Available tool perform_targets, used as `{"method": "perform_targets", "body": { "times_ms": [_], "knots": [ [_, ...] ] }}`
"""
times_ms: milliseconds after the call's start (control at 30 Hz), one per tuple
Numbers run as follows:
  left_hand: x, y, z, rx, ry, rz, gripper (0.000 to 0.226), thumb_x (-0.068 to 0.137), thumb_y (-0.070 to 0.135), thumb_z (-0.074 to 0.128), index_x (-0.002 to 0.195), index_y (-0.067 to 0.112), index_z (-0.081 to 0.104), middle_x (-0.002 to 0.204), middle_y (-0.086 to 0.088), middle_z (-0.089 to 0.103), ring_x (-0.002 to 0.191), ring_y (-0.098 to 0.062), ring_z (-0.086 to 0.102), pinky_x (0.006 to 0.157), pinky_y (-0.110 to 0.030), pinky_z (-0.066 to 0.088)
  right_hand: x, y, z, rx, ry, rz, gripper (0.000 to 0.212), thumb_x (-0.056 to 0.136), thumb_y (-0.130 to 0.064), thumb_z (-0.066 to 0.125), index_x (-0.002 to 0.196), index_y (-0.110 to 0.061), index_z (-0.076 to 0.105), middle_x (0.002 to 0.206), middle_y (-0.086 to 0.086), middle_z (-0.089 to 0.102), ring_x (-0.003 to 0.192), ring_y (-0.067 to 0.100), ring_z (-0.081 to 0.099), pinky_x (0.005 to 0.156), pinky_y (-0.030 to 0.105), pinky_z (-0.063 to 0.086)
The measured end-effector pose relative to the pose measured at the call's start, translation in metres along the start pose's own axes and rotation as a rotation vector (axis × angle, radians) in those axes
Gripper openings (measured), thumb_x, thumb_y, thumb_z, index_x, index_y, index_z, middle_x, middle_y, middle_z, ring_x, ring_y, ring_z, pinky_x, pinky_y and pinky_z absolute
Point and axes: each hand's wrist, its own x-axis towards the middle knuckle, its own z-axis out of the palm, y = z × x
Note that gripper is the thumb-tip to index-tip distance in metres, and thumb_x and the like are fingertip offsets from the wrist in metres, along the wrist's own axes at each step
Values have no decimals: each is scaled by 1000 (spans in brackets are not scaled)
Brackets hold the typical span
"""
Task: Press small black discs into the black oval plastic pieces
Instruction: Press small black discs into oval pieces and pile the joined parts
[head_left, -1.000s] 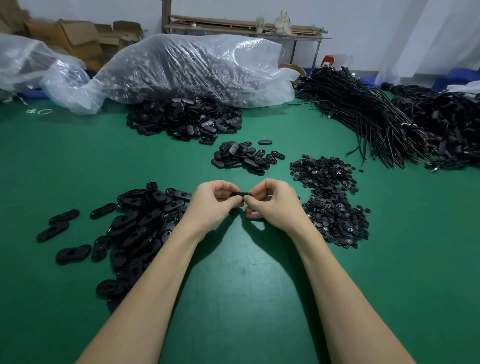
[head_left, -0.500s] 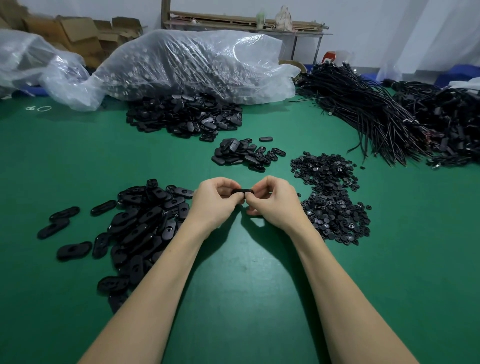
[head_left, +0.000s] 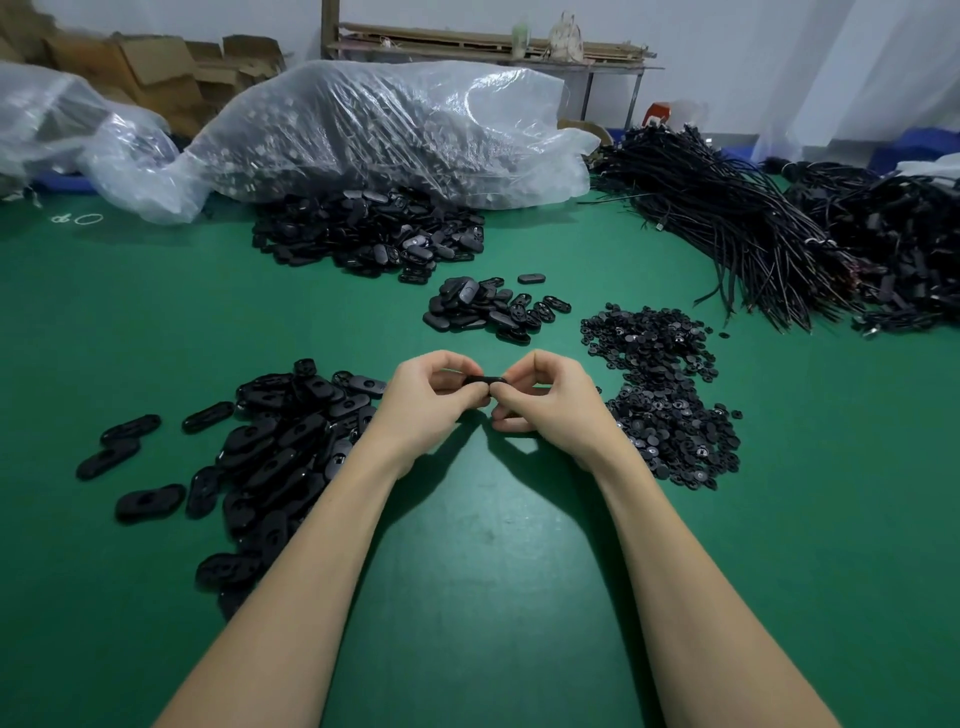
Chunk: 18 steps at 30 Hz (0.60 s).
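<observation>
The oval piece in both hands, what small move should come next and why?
Probably keep squeezing until the disc seats: both the left hand and right hand pinch the oval piece edge-on, so whether the disc is fully in can't be seen.

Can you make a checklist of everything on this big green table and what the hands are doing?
Surface: green table, covered in piles.
Job's things: oval pieces pile by the left arm; disc pile by the right; smaller oval heap ahead.
Clutter: big oval pile beside clear plastic bags.
Hands: left hand and right hand pinch one oval piece between them.
Cables: black cable bundles far right.
Surroundings: cardboard boxes, shelf, white wall.
</observation>
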Motion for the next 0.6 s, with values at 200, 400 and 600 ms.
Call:
{"method": "perform_targets", "body": {
  "times_ms": [200, 400, 600],
  "knots": [
    [-1, 4, -2, -105, -42, -29, 26, 92, 15, 74, 113, 20, 61, 112, -4, 72, 87, -15, 76, 90, -36, 59, 18, -6, -16, -18, 202, -28, 6, 92, -10, 75, 92, -10, 68, 86, 10, 74, 65, 15, 73, 58, 27, 60],
    [-2, 5, 1, -26, -55, -12, 15, 94, 19, 70, 108, 15, 65, 103, -2, 74, 87, -14, 75, 94, -39, 58, 69, -18, -7, -439, 476, -52, 6, 85, -32, 77, 81, -31, 72, 83, -15, 71, 85, 12, 71, 74, 30, 56],
    [-2, 4, 1, 11, -65, -6, 10, 95, 19, 69, 104, 15, 68, 99, -2, 75, 87, -15, 75, 94, -38, 58, 105, -26, 3, -593, 474, -49, 8, 86, -37, 74, 92, -32, 76, 90, -13, 74, 92, 15, 69, 74, 27, 46]
  ]
}}
